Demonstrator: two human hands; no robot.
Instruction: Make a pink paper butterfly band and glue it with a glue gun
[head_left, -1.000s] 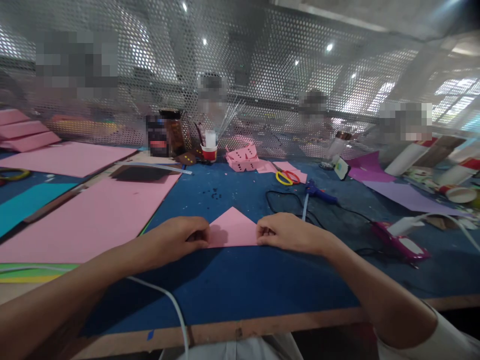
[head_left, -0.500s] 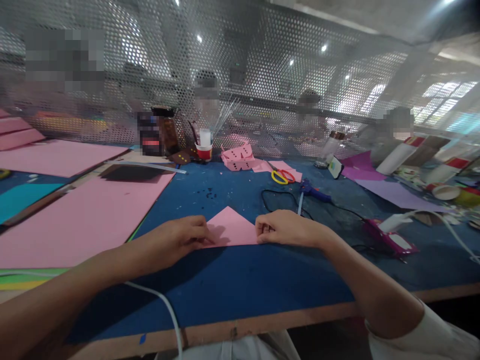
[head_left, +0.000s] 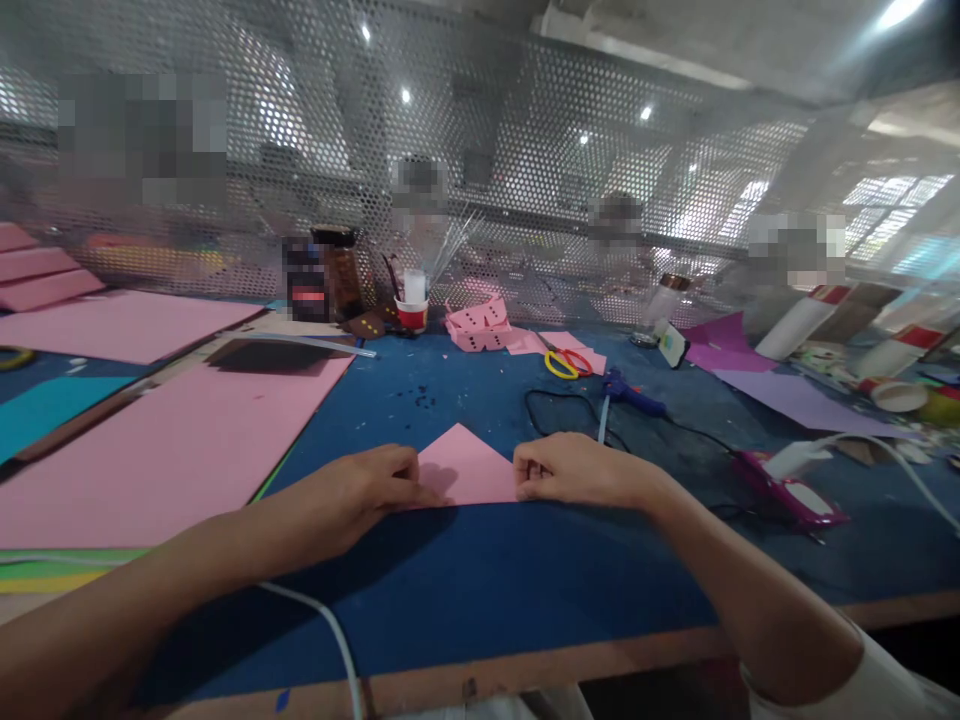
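A pink paper triangle (head_left: 469,465) lies on the blue tabletop (head_left: 465,570), its point facing away from me and its long straight edge toward me. My left hand (head_left: 379,480) is closed at the paper's left corner, with fingertips pressed on the near edge. At the right corner, my right hand (head_left: 562,470) has curled fingers gripping the paper. Both corners are hidden under the fingers.
Behind the paper are scissors (head_left: 566,362), a pink cut-out piece (head_left: 478,325) and a red and white cup (head_left: 411,314). A blue glue gun (head_left: 634,395) with its cable lies right. Large pink sheets (head_left: 172,440) cover the left side.
My left hand's fingertips have slid right along the near edge of the paper. My right hand still holds the right corner. The view has tilted slightly.
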